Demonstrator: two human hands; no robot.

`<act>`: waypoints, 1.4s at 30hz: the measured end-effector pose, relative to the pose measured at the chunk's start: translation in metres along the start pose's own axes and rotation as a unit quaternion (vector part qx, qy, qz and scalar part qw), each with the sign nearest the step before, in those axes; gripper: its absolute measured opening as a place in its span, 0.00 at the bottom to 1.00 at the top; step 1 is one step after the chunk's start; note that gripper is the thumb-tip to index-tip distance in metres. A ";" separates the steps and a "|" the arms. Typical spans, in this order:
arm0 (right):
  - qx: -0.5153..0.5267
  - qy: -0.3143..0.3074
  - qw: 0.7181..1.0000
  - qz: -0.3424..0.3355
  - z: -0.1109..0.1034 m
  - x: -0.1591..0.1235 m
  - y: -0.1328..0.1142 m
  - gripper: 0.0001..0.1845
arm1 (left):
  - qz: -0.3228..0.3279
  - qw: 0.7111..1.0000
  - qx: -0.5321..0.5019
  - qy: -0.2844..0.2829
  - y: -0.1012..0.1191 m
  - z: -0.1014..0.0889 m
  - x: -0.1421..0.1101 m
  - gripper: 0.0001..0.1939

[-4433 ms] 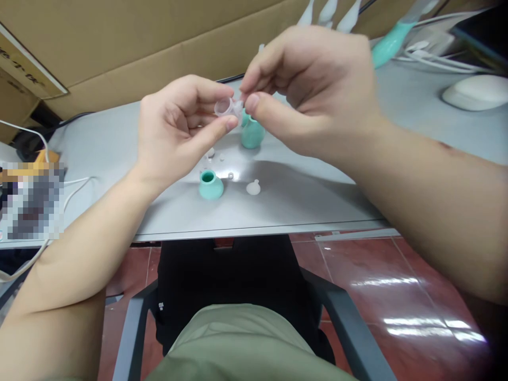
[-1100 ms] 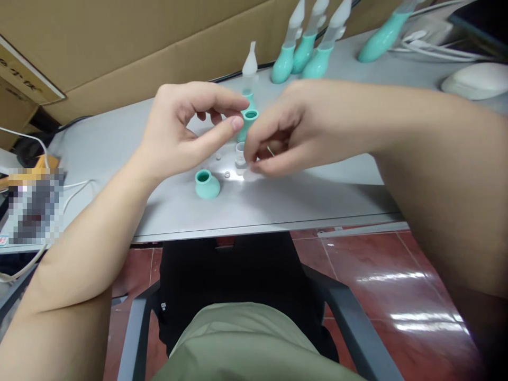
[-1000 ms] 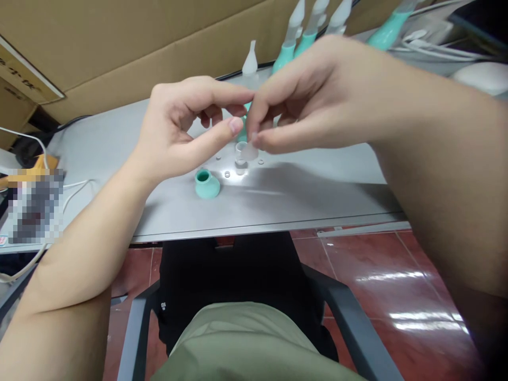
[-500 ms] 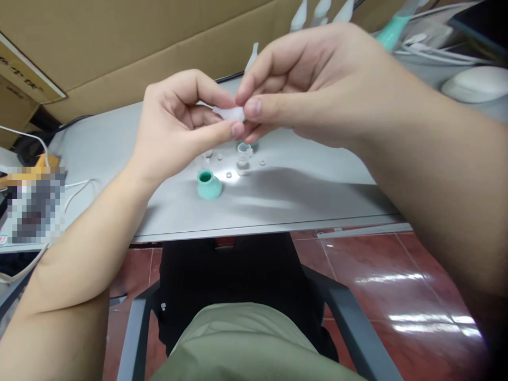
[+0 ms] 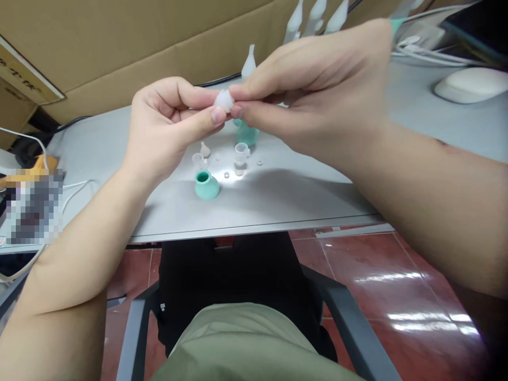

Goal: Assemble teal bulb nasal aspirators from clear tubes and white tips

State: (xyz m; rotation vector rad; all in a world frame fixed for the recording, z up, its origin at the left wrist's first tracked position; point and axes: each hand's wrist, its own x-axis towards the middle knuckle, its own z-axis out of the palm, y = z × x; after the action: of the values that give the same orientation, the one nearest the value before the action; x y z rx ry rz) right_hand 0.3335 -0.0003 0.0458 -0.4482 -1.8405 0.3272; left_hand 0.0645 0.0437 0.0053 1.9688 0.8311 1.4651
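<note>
In front of me, above the table, my left hand (image 5: pixel 164 116) pinches a small white tapered silicone tip (image 5: pixel 224 99) between thumb and fingers. The thumb and index finger of my right hand (image 5: pixel 317 90) are closed on the right side of the same tip. Below the hands stands a mint-green rubber bulb (image 5: pixel 207 188) with its round mouth facing up. Behind it lie a clear plastic cup (image 5: pixel 241 153), a smaller clear piece (image 5: pixel 197 160) and another pale pointed tip (image 5: pixel 205 150). Small rings (image 5: pixel 226 175) lie close by.
A white-tipped piece (image 5: pixel 248 64) stands behind my hands, near a second green bulb (image 5: pixel 248 135). Several more white tips (image 5: pixel 294 20) rise at the back by the cardboard (image 5: pixel 159 32). A white mouse (image 5: pixel 470 84) and cables (image 5: pixel 420 55) are at the right.
The silicone tip has turned, its rounded end now showing between my fingers. My right hand has shifted and rotated, uncovering the white-tipped piece and the green bulb behind.
</note>
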 end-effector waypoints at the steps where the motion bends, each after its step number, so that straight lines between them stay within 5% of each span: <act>1: -0.002 0.001 1.000 0.001 0.001 -0.001 -0.001 0.07 | -0.008 1.000 0.007 0.002 -0.003 -0.002 0.003 0.35; 5: 0.004 -0.024 0.997 0.068 0.001 -0.003 -0.006 0.06 | -0.027 0.999 0.025 -0.021 -0.002 -0.012 0.011 0.42; 9: 0.061 -0.042 0.993 0.097 0.000 0.001 -0.003 0.12 | 0.004 0.997 -0.007 -0.075 0.024 -0.013 0.003 0.52; 14: 0.162 -0.067 0.973 0.148 0.001 0.010 -0.002 0.23 | -0.018 0.997 -0.011 -0.069 0.082 -0.009 -0.014 0.22; 17: 0.179 -0.061 0.967 0.171 0.001 0.011 -0.008 0.25 | -0.024 0.998 -0.016 -0.058 0.094 -0.009 -0.017 0.16; 21: 0.187 -0.044 0.967 0.166 0.007 0.010 -0.008 0.30 | 0.003 0.998 -0.031 -0.062 0.057 -0.003 -0.015 0.26; 23: 0.166 -0.018 0.973 0.157 0.010 0.009 -0.007 0.33 | 0.058 0.997 -0.059 0.000 0.025 0.003 -0.013 0.38; 29: 0.095 0.019 0.984 0.148 0.008 0.000 -0.016 0.12 | 0.054 0.997 -0.052 0.035 -0.039 0.009 -0.005 0.47; 36: 0.042 0.013 0.987 0.151 0.010 0.000 -0.017 0.15 | 0.061 0.997 -0.046 0.032 -0.036 0.008 -0.010 0.42; 42: 0.080 -0.033 0.987 0.138 0.012 0.006 -0.006 0.27 | 0.054 0.996 -0.060 0.030 0.003 0.011 -0.018 0.38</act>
State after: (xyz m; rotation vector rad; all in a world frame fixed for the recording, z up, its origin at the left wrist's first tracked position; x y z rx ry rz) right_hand 0.3199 -0.0031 0.0502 -0.5880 -1.8004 0.6817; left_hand 0.0715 0.0276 -0.0065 1.9143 0.6543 1.6059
